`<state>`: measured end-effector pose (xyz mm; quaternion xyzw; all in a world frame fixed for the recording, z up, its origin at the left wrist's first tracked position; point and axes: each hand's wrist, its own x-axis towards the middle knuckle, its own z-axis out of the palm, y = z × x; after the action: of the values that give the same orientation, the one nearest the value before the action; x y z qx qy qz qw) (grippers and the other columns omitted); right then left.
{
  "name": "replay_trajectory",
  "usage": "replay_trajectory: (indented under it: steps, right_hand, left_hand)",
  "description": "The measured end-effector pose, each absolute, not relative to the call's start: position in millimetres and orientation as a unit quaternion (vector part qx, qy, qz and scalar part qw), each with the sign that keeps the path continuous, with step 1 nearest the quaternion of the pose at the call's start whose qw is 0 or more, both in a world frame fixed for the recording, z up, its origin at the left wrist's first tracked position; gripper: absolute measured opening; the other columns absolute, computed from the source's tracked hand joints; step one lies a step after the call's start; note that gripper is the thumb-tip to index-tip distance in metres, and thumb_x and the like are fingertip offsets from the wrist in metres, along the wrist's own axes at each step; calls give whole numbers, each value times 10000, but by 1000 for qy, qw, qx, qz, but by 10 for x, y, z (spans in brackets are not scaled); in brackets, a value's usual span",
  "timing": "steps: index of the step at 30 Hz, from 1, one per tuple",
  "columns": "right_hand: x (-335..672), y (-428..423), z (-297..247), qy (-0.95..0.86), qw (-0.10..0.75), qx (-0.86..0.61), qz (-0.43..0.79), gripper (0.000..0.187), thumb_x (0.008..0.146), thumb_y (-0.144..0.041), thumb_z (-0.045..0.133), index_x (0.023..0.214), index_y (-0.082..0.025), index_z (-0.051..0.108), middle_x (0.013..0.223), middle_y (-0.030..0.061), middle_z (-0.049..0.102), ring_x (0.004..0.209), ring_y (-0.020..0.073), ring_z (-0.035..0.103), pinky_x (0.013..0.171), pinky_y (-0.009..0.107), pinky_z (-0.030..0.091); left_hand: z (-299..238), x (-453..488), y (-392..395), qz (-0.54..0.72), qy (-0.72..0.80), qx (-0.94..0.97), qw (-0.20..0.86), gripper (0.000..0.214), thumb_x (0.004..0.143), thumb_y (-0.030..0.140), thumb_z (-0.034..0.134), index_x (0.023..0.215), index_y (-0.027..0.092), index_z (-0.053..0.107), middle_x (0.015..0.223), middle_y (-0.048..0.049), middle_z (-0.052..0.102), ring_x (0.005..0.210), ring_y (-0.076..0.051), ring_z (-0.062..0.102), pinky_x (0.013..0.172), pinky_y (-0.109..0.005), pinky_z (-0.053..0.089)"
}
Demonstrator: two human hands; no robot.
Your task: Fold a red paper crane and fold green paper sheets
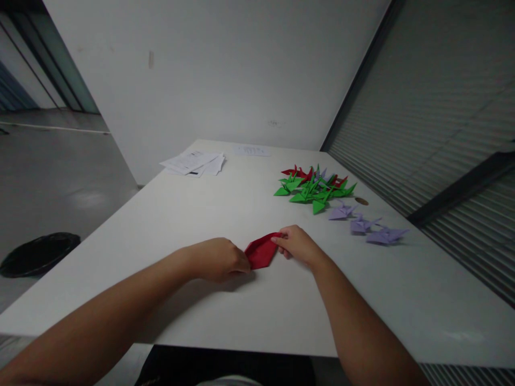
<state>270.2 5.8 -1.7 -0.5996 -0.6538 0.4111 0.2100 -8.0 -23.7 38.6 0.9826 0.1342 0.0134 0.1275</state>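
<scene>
Red folded paper [261, 251], green and red paper cranes [308, 192], lilac cranes [362, 225], white table [169, 214]

Red origami paper [261, 251], folded into a narrow, pointed diamond

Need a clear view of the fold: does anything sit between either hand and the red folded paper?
Nothing visible does. The left hand and right hand both touch the red folded paper directly. The lilac paper cranes lie off to the right, apart.

Printed lines mark the stacked white paper sheets [192, 162] and the single white sheet [252, 150] lying beyond them. All of this print is too small and blurred to read.
</scene>
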Motion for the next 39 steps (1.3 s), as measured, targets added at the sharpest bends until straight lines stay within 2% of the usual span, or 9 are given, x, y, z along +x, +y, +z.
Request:
replay_trajectory:
  steps: [3,7,11,14,16,23,35,37,39]
  right_hand:
    - [2692,35,11,-665,174,-623,373,248,898,-248,659,665,-171,622,538,-6,628,414,102,528,420,219,359]
    - [2678,2,66,-693,118,-644,301,288,890,-300,686,635,-176,639,514,2,626,412,112,528,438,236,333]
    - [2650,-22,133,-715,83,-651,241,303,890,-329,704,631,-178,665,528,19,650,479,132,568,504,252,341]
    - [2630,-22,148,-733,69,-648,196,253,876,-318,733,667,-177,705,598,37,692,574,151,599,552,261,341]
    - [2626,-16,130,-738,68,-647,181,202,872,-310,736,719,-179,730,674,49,724,627,159,614,567,263,337]
    - [2651,-9,63,-754,81,-629,173,182,915,-303,668,786,-198,741,758,50,736,666,164,604,597,268,327]
    - [2641,-30,124,-761,91,-619,173,208,887,-166,566,724,-198,692,747,59,726,680,172,607,596,275,304]
    - [2640,-31,137,-747,107,-637,157,183,867,-168,577,727,-201,690,736,56,722,674,177,607,597,277,310]
    - [2642,-42,162,-723,166,-660,120,160,869,-197,588,745,-203,689,719,50,714,653,176,600,603,276,330]
  left_hand:
    - [415,-62,-268,-8,163,984,71,183,903,132,603,1003,226,725,959,-58,775,778,-211,722,685,-306,525]
    - [392,-16,-311,-28,226,974,-5,237,934,179,567,1130,206,698,1044,-91,745,698,-205,700,623,-324,520]
    - [308,59,-368,-43,285,956,-47,367,1001,403,544,1308,229,644,1092,-128,704,687,-229,694,601,-356,536]
    - [229,124,-404,-51,321,944,-63,557,968,577,568,1423,254,578,1144,-160,679,710,-259,701,608,-382,543]
    - [186,162,-416,-52,333,939,-67,640,953,627,567,1485,275,526,1180,-178,663,721,-275,705,619,-399,544]
    - [174,178,-400,-58,352,933,-40,651,959,623,554,1483,236,543,1264,-214,623,794,-306,720,679,-435,567]
    - [270,68,-325,-95,404,910,3,611,973,587,549,1496,271,523,1390,-228,566,884,-333,739,754,-473,586]
    - [278,50,-307,-96,402,910,14,616,976,595,536,1510,289,506,1430,-224,542,899,-343,743,764,-486,590]
    - [280,33,-286,-97,402,910,25,618,977,606,522,1521,314,491,1481,-214,511,918,-346,748,770,-483,595]
